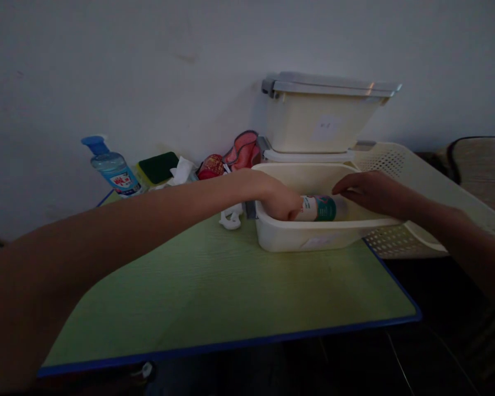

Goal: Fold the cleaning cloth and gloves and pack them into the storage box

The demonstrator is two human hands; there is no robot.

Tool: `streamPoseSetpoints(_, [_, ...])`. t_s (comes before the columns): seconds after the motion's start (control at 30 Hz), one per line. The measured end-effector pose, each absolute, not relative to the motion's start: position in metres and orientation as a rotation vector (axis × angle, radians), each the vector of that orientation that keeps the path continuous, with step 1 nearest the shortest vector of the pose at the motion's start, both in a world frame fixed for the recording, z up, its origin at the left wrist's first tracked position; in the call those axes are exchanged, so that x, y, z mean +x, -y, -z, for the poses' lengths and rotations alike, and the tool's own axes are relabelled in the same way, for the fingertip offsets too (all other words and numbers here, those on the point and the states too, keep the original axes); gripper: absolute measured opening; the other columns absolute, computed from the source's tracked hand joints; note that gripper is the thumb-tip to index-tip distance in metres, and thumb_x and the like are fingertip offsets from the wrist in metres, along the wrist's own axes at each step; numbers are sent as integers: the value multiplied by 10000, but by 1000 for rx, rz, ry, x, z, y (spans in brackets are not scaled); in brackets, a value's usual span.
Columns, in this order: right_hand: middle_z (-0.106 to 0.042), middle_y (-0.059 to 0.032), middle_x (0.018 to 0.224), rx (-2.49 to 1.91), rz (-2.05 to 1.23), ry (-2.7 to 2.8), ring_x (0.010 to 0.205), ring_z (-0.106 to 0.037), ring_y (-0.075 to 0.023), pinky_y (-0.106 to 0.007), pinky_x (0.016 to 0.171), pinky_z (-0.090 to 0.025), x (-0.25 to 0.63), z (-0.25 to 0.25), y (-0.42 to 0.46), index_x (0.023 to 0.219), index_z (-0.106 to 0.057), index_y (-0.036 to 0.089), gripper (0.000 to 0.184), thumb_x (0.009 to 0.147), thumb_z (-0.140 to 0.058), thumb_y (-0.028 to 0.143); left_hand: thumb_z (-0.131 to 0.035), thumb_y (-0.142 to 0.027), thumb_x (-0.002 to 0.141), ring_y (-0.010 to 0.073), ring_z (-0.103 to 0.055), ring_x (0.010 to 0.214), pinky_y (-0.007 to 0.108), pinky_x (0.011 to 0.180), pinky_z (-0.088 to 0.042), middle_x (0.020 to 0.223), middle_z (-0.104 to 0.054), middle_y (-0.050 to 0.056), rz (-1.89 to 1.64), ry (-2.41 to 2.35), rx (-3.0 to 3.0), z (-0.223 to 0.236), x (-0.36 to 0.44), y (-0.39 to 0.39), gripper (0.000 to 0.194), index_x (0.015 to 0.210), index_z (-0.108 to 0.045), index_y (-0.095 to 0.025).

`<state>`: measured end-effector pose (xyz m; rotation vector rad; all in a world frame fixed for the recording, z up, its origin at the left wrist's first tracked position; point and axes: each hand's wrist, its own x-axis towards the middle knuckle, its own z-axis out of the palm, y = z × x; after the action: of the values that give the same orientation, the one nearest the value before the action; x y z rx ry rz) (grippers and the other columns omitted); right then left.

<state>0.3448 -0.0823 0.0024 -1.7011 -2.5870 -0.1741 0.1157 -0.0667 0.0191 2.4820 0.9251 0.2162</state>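
An open cream plastic bin (305,237) stands on the green table. Inside it, a white and teal cylindrical bottle (325,208) lies on its side. My left hand (282,202) reaches over the bin's left rim and is closed around the bottle's left end; part of those fingers is hidden. Over the right part of the bin is my right hand (365,190), its fingers stretched out towards the bottle's other end. A small gap shows between thumb and fingers, with nothing visible in them.
Behind the bin, a lidded storage box (309,124) is stacked on another. A perforated basket (441,187) sits at the right. Leftward are a blue soap bottle (117,168), a sponge (159,168), red items (241,151) and a white plastic piece (231,219) on the blue-edged table (231,297).
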Motion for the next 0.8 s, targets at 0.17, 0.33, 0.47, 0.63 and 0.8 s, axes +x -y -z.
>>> streamPoseSetpoints(0.17, [-710, -72, 868, -1447, 275, 2412, 714, -653, -171, -323, 673, -522, 324, -12, 107, 902, -672, 177, 254, 812, -437, 217, -518, -91, 744, 139, -607, 732, 260, 761, -445, 762, -679, -4, -175, -588, 2813, -48, 62, 80, 205, 739, -706, -172])
streamPoseSetpoints(0.33, [-685, -72, 967, -1083, 500, 2357, 858, -647, -183, -331, 759, -523, 257, -22, 153, 944, -637, 181, 219, 866, -432, 167, -490, -190, 814, 167, -613, 929, 304, 854, -450, 972, -667, 19, -681, -699, 2902, -44, -5, 86, 203, 891, -677, -175])
streamPoseSetpoints(0.47, [-675, -83, 923, -810, 403, 2422, 821, -638, -161, -268, 708, -521, 195, -12, 175, 929, -627, 138, 204, 846, -452, 75, -454, -201, 850, 176, -602, 961, 325, 878, -458, 1028, -646, 56, -633, -893, 2897, 3, -41, 86, 216, 911, -658, -159])
streamPoseSetpoints(0.63, [-668, -116, 977, -826, 194, 2686, 862, -633, -203, -332, 753, -528, 135, 33, 166, 908, -637, 117, 202, 822, -464, 57, -473, -148, 814, 241, -530, 1123, 409, 948, -443, 1212, -549, 124, -500, -1211, 2786, 78, -62, 81, 253, 1032, -602, -143])
streamPoseSetpoints(0.8, [-619, -125, 1089, -1069, -98, 2632, 1021, -579, -214, -357, 899, -475, 106, 82, 129, 962, -628, 112, 211, 821, -478, 61, -482, -153, 812, 264, -500, 1152, 432, 981, -415, 1221, -518, 177, -623, -1399, 2649, 121, -65, 67, 305, 1105, -542, -92])
